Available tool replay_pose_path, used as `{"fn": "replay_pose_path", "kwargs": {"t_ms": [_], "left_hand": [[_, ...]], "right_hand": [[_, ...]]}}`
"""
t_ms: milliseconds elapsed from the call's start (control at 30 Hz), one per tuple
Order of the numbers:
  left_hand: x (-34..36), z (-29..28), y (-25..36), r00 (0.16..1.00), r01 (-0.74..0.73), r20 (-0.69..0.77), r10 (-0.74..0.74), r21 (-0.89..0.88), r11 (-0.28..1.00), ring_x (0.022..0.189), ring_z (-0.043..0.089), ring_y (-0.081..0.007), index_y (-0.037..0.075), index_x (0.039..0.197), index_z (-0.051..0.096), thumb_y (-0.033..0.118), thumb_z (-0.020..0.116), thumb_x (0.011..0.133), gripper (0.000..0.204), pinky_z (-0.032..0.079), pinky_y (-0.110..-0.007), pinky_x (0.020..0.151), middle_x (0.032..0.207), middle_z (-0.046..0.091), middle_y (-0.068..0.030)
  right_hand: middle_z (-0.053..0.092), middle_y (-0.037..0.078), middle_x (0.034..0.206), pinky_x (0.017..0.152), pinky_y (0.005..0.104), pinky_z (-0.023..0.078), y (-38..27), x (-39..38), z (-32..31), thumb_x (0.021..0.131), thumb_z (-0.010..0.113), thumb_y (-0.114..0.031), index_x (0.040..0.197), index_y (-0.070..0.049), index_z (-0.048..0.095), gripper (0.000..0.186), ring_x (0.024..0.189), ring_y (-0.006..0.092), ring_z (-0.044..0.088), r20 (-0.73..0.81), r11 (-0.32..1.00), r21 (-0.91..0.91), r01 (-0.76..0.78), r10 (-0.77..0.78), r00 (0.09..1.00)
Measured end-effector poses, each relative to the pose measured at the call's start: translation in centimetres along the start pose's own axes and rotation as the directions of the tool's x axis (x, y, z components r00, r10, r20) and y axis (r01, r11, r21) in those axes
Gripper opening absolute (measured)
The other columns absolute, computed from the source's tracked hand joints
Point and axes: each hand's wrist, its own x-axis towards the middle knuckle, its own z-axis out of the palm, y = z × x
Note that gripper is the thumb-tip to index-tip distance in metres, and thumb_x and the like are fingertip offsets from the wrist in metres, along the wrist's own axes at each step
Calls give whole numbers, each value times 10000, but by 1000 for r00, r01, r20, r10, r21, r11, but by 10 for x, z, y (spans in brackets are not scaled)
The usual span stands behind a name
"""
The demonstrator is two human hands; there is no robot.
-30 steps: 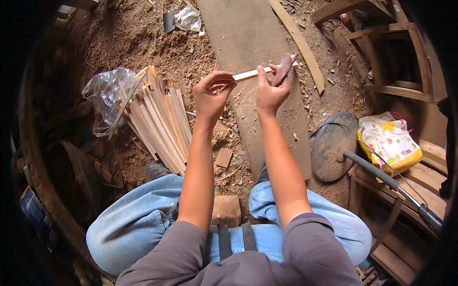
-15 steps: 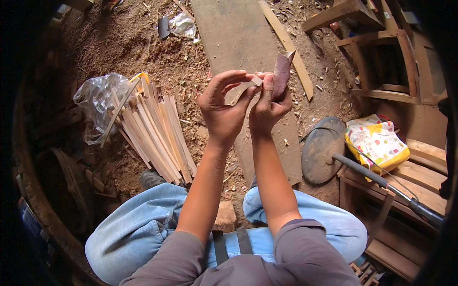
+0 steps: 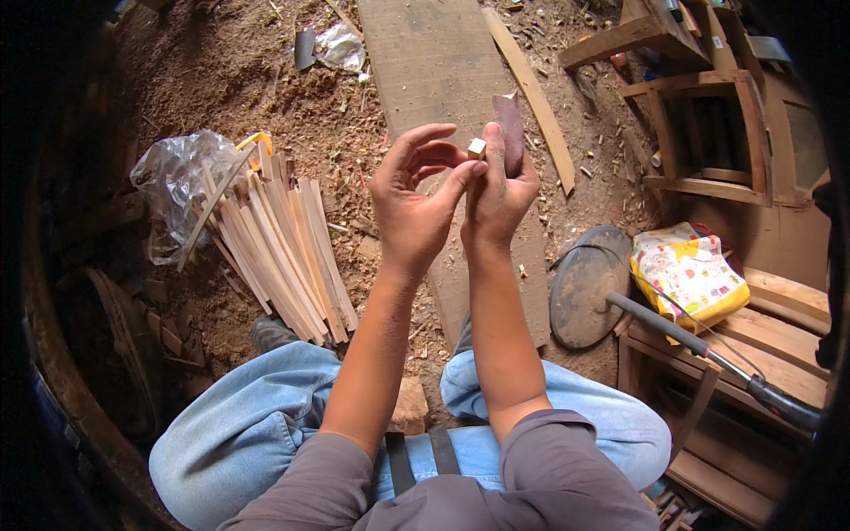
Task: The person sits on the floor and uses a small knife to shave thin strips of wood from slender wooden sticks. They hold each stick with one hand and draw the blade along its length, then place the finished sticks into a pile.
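A small pale wooden block [image 3: 477, 148] sits between my hands, one squarish face turned up. My left hand [image 3: 416, 208] pinches it with thumb and fingertips, the fingers curled in an arch. Close against it on the right, my right hand [image 3: 498, 199] grips a folded strip of brownish sandpaper [image 3: 507, 133] that stands up past the fingers. My right thumb lies by the block; whether it presses on it I cannot tell. The block's lower part is hidden by the fingers.
Thin wooden strips [image 3: 279, 248] lie fanned beside a clear plastic bag [image 3: 181, 190] at left. A long board [image 3: 434, 62] runs ahead on the shaving-strewn ground. At right are a round dusty disc [image 3: 580, 288] with a pole, a yellow-white bag [image 3: 691, 274] and wooden frames [image 3: 708, 80].
The block has turned so its squarish face shows more upward. The sandpaper has tilted and shifted slightly left in my right hand. My hands stay close together.
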Motion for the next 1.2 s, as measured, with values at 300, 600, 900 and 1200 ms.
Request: {"fn": "replay_pose_path", "kwargs": {"t_ms": [300,600,900,1200], "left_hand": [[6,-8,3,1000,-8,2,8,41,999,905,704,-139,28,1143,651,10,798,808,366,562,-304,830,944,722,-65],[6,-12,3,998,66,17,-67,46,997,937,670,-113,28,1032,710,51,732,899,137,534,-273,848,999,723,-41],[9,-15,5,996,70,54,-73,46,996,919,697,-139,27,1038,730,101,735,904,153,553,-297,847,983,743,-71],[12,-24,6,986,116,107,-127,106,988,913,697,-140,7,1044,729,83,751,886,176,553,-290,847,983,744,-81]], "right_hand": [[645,62,656,476,306,449,-17,2,-1,911,737,-254,800,28,666,311,560,117,591,-23,928,-372,-27,20,1000],[641,135,645,583,373,477,-25,10,-13,876,747,-263,819,61,670,337,582,199,617,60,785,-618,26,14,998],[648,93,677,523,317,472,-36,16,-16,897,726,-270,967,49,702,328,570,149,603,136,758,-646,-90,230,963],[644,15,781,481,245,475,-35,25,-21,939,687,-254,1063,-8,700,276,577,83,561,239,760,-566,-321,524,818]]}}
